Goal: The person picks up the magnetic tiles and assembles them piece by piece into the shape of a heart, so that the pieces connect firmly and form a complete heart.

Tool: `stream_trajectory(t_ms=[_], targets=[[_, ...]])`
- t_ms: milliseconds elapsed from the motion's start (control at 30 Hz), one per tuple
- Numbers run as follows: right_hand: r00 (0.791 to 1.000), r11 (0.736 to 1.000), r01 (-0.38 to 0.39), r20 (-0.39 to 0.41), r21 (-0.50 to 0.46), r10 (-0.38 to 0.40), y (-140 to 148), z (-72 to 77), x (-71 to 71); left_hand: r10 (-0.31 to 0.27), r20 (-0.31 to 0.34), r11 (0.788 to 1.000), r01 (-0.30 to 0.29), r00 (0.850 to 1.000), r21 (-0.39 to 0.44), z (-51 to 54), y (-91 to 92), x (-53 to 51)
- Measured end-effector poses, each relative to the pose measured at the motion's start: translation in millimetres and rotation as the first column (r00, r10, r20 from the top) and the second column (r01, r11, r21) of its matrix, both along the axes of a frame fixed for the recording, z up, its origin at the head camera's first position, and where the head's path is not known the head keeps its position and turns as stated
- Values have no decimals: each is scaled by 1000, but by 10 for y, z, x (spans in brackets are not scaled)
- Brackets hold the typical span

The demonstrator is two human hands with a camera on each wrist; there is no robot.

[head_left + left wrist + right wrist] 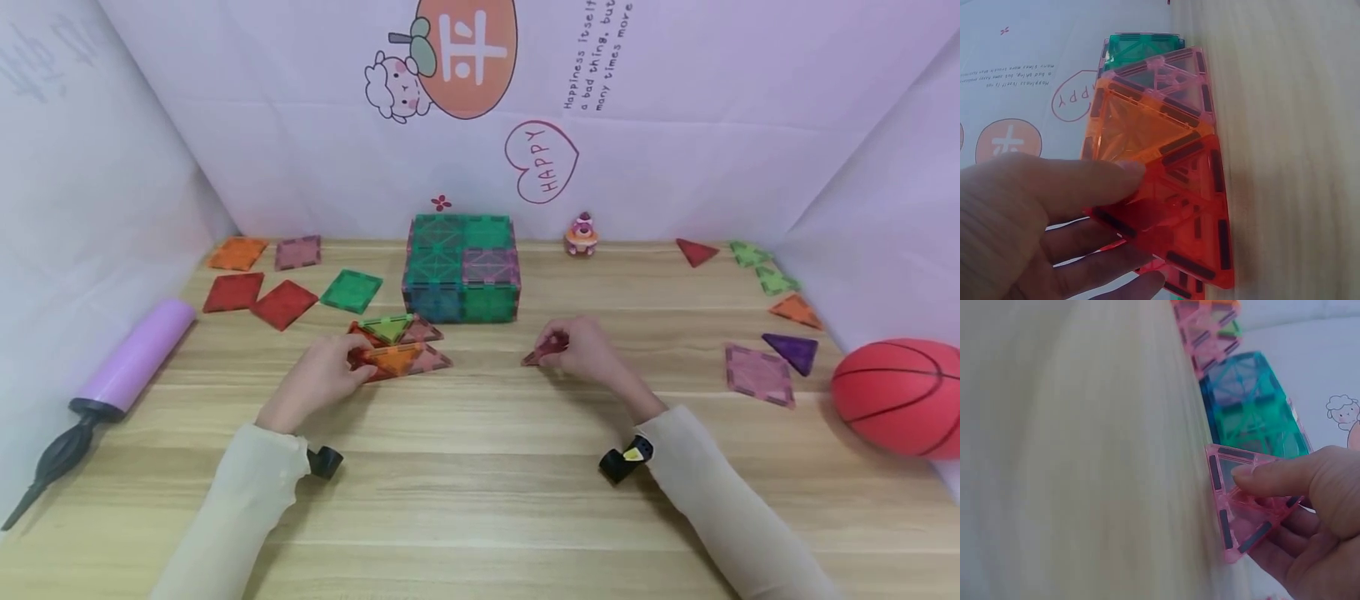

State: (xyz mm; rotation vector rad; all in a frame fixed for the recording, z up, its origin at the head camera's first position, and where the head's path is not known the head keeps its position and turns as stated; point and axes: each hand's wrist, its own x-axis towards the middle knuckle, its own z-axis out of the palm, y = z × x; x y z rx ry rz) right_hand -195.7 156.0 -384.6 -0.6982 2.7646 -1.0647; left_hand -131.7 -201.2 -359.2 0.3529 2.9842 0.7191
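Left hand pinches the red triangle at one end of a joined strip, thumb on the front face, fingers behind; orange triangle and pink end triangle continue it, toward the table's middle. Right hand pinches a loose pink triangle by thumb and fingers, low over the middle of the table, apart from the strip; contact with the wood can't be told. Main risk: strip is held at one end only, so a lift or twist would likely fold or part its seams. Loose triangle could snap on crooked if brought in at a bad angle, assuming the dark edge bars are magnets. Second row, with a lime triangle, sits just behind; close spacing could make it cling or topple. Tile box, between there and the back edge, could be knocked or grab a tile. Farther out, basketball at the right edge could roll into the purple triangle if bumped.
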Motion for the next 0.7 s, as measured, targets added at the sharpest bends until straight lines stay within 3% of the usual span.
stream_trajectory(t_ms=[167, 233, 300, 367, 433, 500, 533, 600, 700], targets=[[997, 996, 18, 71, -90, -11, -67, -51, 14, 17, 1, 1000, -17, 1000, 25, 110, 27, 17], [997, 993, 22, 76, -119, -13, -75, -65, 17, 10, -53, 999, -8, 999, 40, 159, 65, 28], [997, 991, 31, 75, -133, -21, -75, -77, 21, 5, -157, 998, 5, 988, 66, 202, 131, 44], [997, 989, 42, 76, -140, -31, -75, -81, 29, -8, -293, 994, 39, 956, 102, 233, 230, 62], [996, 988, 50, 85, -146, -38, -75, -83, 39, -26, -431, 987, 92, 902, 134, 252, 362, 74], [994, 987, 61, 99, -150, -47, -73, -84, 53, -56, -511, 974, 160, 858, 162, 256, 517, 85], [993, 986, 68, 109, -150, -51, -76, -81, 61, -75, -529, 967, 191, 846, 170, 259, 601, 93], [990, 984, 78, 125, -159, -58, -79, -84, 72, -125, -524, 955, 246, 843, 168, 251, 776, 101], [991, 980, 79, 117, -181, -58, -88, -99, 84, -206, -452, 945, 295, 868, 138, 203, 1044, 92]])
